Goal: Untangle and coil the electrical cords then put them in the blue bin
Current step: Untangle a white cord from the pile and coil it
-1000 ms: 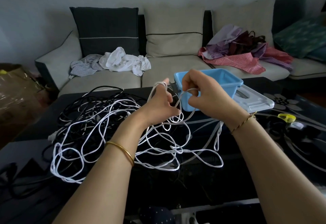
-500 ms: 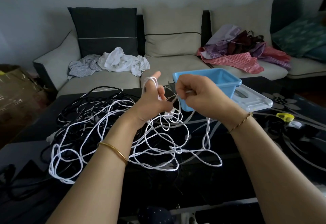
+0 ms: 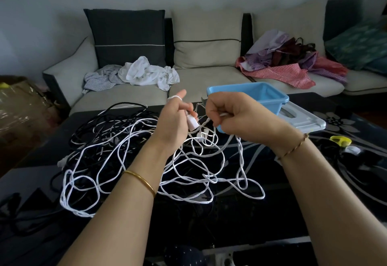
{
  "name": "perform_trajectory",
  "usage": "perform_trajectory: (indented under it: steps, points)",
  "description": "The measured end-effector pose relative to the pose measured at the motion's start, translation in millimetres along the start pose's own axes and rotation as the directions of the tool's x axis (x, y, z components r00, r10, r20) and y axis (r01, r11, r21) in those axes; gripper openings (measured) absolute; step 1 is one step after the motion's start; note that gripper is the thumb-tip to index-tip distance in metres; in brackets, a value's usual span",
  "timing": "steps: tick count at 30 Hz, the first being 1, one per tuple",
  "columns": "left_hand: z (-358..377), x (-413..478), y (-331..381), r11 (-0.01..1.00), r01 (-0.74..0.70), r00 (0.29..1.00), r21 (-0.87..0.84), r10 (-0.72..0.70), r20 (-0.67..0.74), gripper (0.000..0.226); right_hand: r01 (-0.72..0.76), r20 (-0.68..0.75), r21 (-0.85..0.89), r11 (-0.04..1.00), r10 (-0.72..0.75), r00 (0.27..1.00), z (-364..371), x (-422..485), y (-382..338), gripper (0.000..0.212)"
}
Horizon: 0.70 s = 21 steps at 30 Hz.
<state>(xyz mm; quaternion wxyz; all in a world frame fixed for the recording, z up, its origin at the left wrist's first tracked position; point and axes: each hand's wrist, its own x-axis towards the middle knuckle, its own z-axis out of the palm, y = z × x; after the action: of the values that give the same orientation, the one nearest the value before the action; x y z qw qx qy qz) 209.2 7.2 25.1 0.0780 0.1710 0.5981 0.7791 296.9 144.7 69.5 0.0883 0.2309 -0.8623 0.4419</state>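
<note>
A tangled white cord [image 3: 134,167] sprawls over the black glass table [image 3: 240,219], mixed with black cords [image 3: 100,127] at the left. My left hand [image 3: 174,123] is raised above the tangle with the white cord looped over its forefinger and a white plug end [image 3: 193,122] between its fingers. My right hand [image 3: 228,117] is closed on a strand of the same cord just to the right. The blue bin [image 3: 263,95] stands behind my right hand, with nothing visible inside.
A pale lid [image 3: 303,119] lies beside the bin. A yellow clip [image 3: 340,140] and a small white piece [image 3: 351,150] rest at the table's right. Behind is a sofa [image 3: 199,81] with heaps of clothes. A brown box [image 3: 18,106] stands at the left.
Both hands have shifted slightly left. The white plug end has come into view in my left hand, and the loop sits on the raised forefinger.
</note>
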Motion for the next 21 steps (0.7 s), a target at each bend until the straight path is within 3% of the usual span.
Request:
perform_trajectory:
  steps: [2,4,5,7,9,11,13,18,21]
  points:
    - [5,-1,-1,0.984,-0.037,0.995,0.177,0.020,0.095,0.062,0.041,-0.025,0.041,0.998,-0.040,0.999,2,1,-4,0.032]
    - [10,-4,-1,0.947,-0.129,0.980,0.295,0.077,0.182,0.036,0.080,-0.061,0.042,0.996,-0.078,0.995,4,2,-5,0.022]
    - [12,-6,-2,0.950,-0.130,0.971,0.285,0.064,0.228,0.024,0.086,-0.101,0.029,0.996,-0.082,0.991,3,3,-4,0.020]
    - [18,-12,2,0.973,-0.036,0.944,0.229,-0.042,0.327,0.022,0.063,-0.237,-0.019,0.998,-0.066,0.969,-2,4,3,0.019]
    - [20,-14,6,0.974,0.051,0.885,0.223,-0.147,0.441,0.023,0.028,-0.377,-0.075,0.997,-0.055,0.925,-9,5,13,0.024]
    - [20,-14,9,0.916,-0.033,0.857,0.400,-0.180,0.483,0.021,-0.006,-0.453,-0.105,0.994,-0.042,0.890,-14,3,21,0.037]
    - [24,-16,12,0.879,-0.086,0.865,0.468,-0.167,0.474,0.022,-0.037,-0.485,-0.153,0.988,-0.043,0.874,-14,2,29,0.040]
    - [18,-12,20,0.947,0.080,0.932,0.310,-0.181,0.314,0.039,-0.196,-0.544,-0.274,0.942,0.016,0.839,-12,3,60,0.028]
    - [7,-9,29,0.979,0.198,0.912,-0.046,-0.166,0.375,0.038,-0.346,-0.552,-0.321,0.882,0.124,0.825,-14,-3,82,0.017]
